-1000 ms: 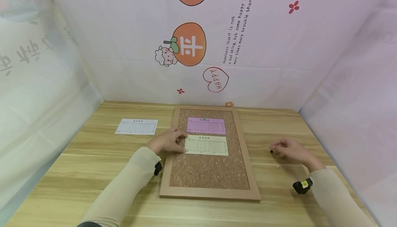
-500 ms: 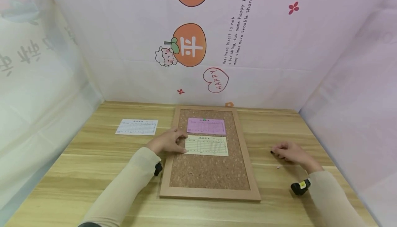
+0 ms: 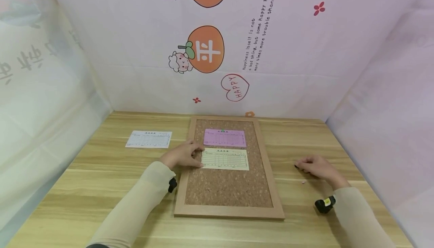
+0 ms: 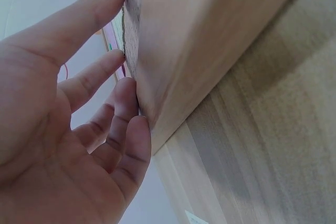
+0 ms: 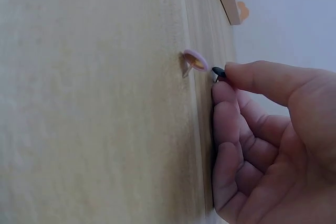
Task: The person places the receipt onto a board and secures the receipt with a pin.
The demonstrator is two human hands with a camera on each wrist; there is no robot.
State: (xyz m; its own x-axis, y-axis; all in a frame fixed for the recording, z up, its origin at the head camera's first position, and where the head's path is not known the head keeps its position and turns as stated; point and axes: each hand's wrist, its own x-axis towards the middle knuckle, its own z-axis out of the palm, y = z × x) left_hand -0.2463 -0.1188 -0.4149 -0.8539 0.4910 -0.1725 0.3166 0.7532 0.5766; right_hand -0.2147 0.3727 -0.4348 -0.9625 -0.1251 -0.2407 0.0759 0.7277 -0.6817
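Note:
My left hand (image 3: 181, 155) holds down the left corners of a pale yellow printed slip (image 3: 225, 159), thumb at the lower one and index finger at the upper one. The slip lies on a wood-framed cork board (image 3: 230, 189), just below a purple slip (image 3: 224, 138) with a green thumbtack (image 3: 222, 130) at its top edge. In the left wrist view the other fingers rest by the board's frame (image 4: 173, 40). Right of the board, my right hand (image 3: 317, 166) pinches a black thumbtack (image 5: 218, 71) between thumb and index finger, low over the table.
A pink thumbtack (image 5: 195, 60) sits on the table close to my right fingertips. To the left of the board lies a white printed slip (image 3: 149, 139). Printed fabric (image 3: 288, 89) walls in the table (image 3: 84, 187) at the back and both sides.
My right fingertips have come together on the black thumbtack, and the right wrist has shifted a little left. The left hand stays on the yellow slip.

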